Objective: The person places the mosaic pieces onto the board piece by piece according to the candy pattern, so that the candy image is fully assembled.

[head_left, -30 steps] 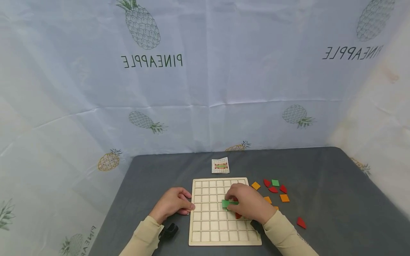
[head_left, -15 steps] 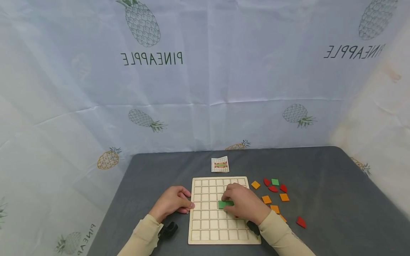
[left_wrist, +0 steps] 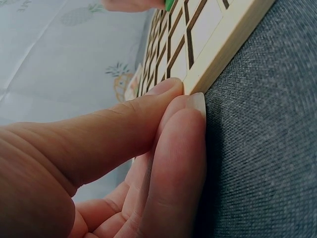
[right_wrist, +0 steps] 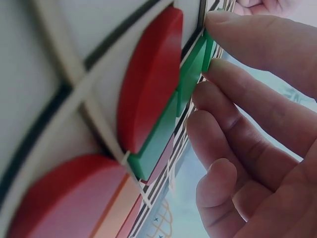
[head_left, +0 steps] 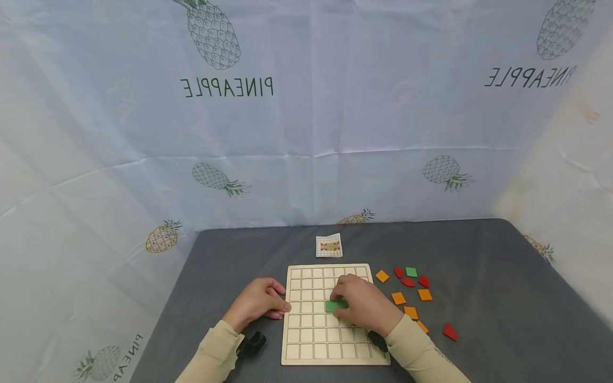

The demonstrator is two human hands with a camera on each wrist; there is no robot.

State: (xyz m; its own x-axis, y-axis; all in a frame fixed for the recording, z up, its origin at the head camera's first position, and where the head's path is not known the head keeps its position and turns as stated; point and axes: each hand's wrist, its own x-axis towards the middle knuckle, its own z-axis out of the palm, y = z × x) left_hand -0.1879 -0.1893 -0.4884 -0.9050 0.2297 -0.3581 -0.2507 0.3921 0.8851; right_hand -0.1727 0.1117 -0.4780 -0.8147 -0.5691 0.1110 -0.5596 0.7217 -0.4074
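Observation:
A pale wooden grid board (head_left: pixel 313 351) lies flat on the table. My left hand (head_left: pixel 258 304) pinches its left edge between thumb and forefinger, which the left wrist view shows closely. Over the board's middle, my right hand (head_left: pixel 367 304) pinches a green square tile (head_left: pixel 331 306) with thumb and forefinger. That tile is the far end of a green row in the right wrist view, where more green tiles (right_wrist: pixel 158 134) sit in the grid. Beside them are a red curved piece (right_wrist: pixel 153 79), another red piece (right_wrist: pixel 69 196) and an orange piece (right_wrist: pixel 116 203). From the head view my right hand hides most of these.
Right of the board lie several loose orange squares (head_left: pixel 398 298), red pieces (head_left: pixel 450 332) and one green square (head_left: pixel 411 272). A small printed pattern card (head_left: pixel 329 246) lies behind the board. A pineapple-print cloth (head_left: pixel 306 186) hangs behind the grey table (head_left: pixel 239 250).
My right hand has shifted slightly left with the green tile, which now lies flat in line with the green row. My left hand stays on the board's edge.

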